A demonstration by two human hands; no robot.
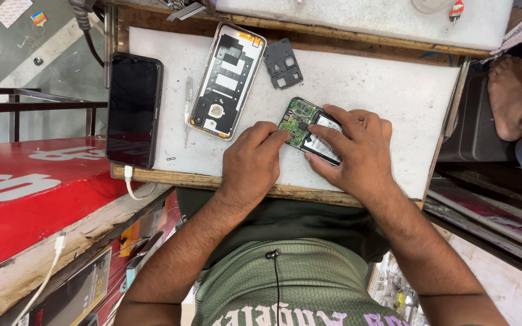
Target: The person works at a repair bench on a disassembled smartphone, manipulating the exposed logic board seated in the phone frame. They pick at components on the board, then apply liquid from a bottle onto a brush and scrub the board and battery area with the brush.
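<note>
Two bare hands are working over an opened black smartphone, its green circuit board and battery showing, which is lying tilted near the middle of a worn white-topped wooden workbench. The left hand is resting knuckles-up on the bench, its fingers curled narrow, with the index fingertip pressing at the edge of the green board. The right hand is covering the phone's lower end, fingers spread moderately over the battery and thumb lying along the near edge, pinning the phone down rather than lifting it. Just beyond the left hand, a detached rear phone housing with a gold-coloured rim and black inner panels is lying face-up, and a small dark grey plastic cover plate with cut-out holes is sitting beside it, apart from it. A slim metal tool is lying between that housing and a black-screened smartphone, which is overhanging the bench's left edge with a white charging cable plugged into its near end. Another person's bare foot is showing at the far right.
</note>
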